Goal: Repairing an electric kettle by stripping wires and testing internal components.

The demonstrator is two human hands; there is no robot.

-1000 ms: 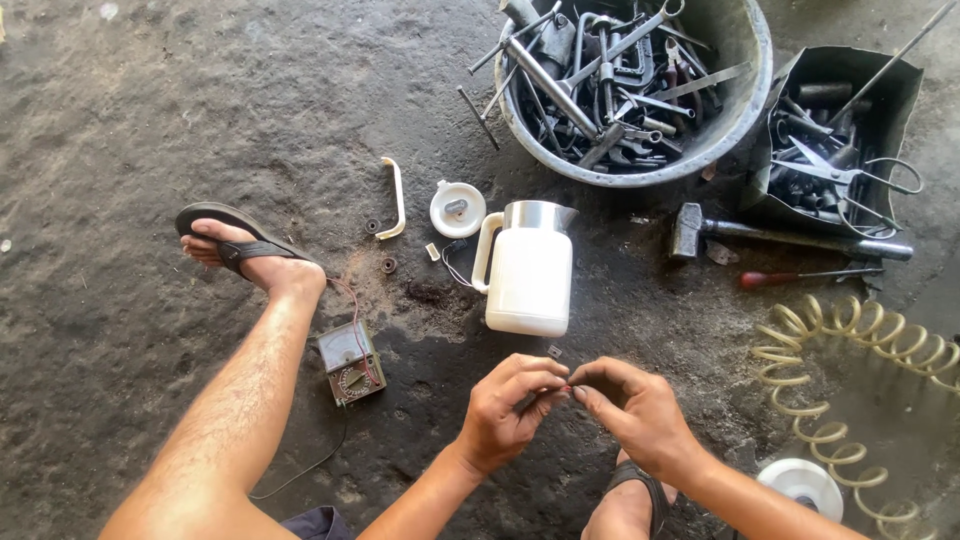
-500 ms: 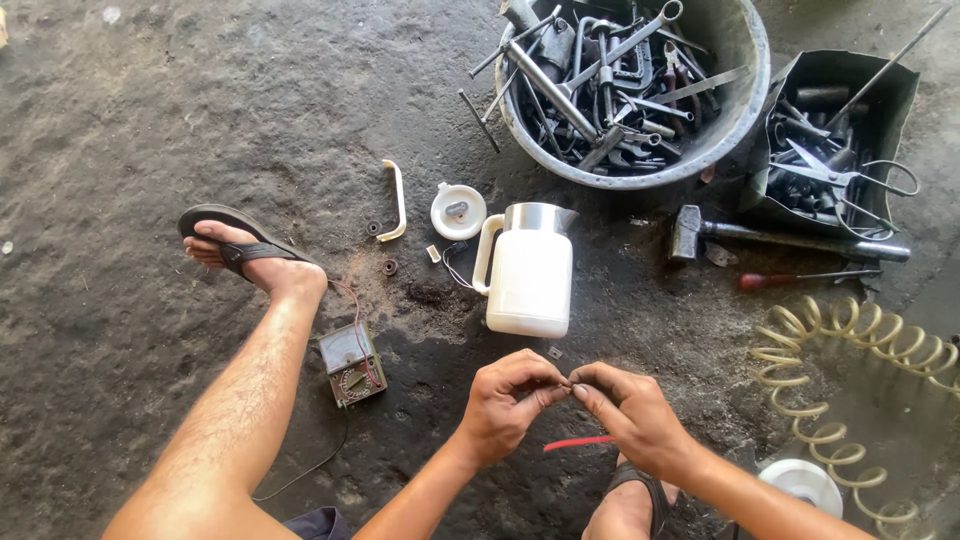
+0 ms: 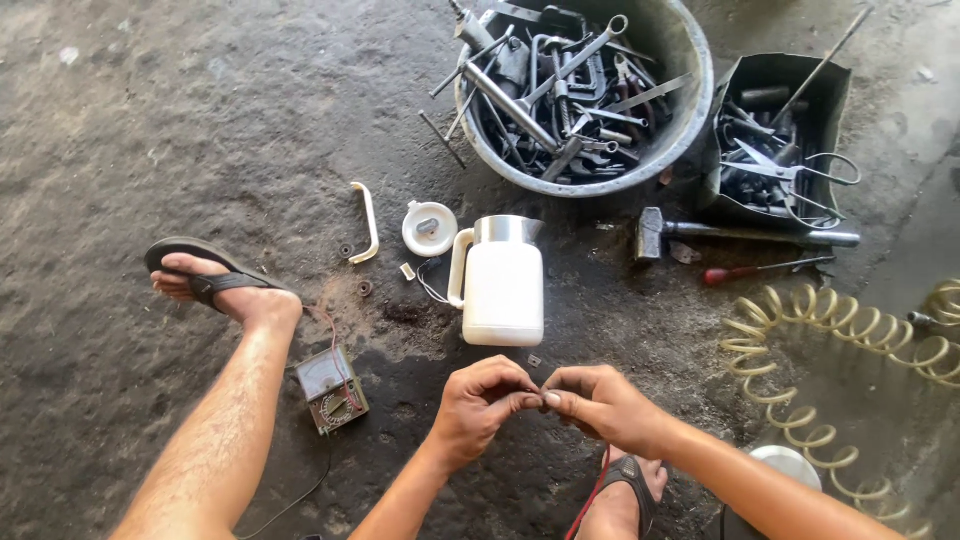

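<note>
My left hand (image 3: 485,400) and my right hand (image 3: 600,405) meet fingertip to fingertip low in the middle of the head view, pinching a very small part that the fingers hide. A red wire (image 3: 592,495) hangs down from under my right hand. Just beyond the hands stands a white electric kettle (image 3: 503,285) with a steel rim and no lid. Its round white lid (image 3: 429,228) lies to the left of it on the ground. A small multimeter (image 3: 331,388) with thin leads rests beside my left shin.
A grey tub (image 3: 690,100) full of wrenches and metal tools sits at the top. A dark box of tools (image 3: 785,135) is to its right, with a hammer (image 3: 745,233) and a red-handled screwdriver (image 3: 760,270) below. A coiled yellow hose (image 3: 850,350) lies right. A white curved handle (image 3: 366,222) lies left.
Both hands stay pinched together and have shifted slightly. A red wire has come into view below my right hand.
</note>
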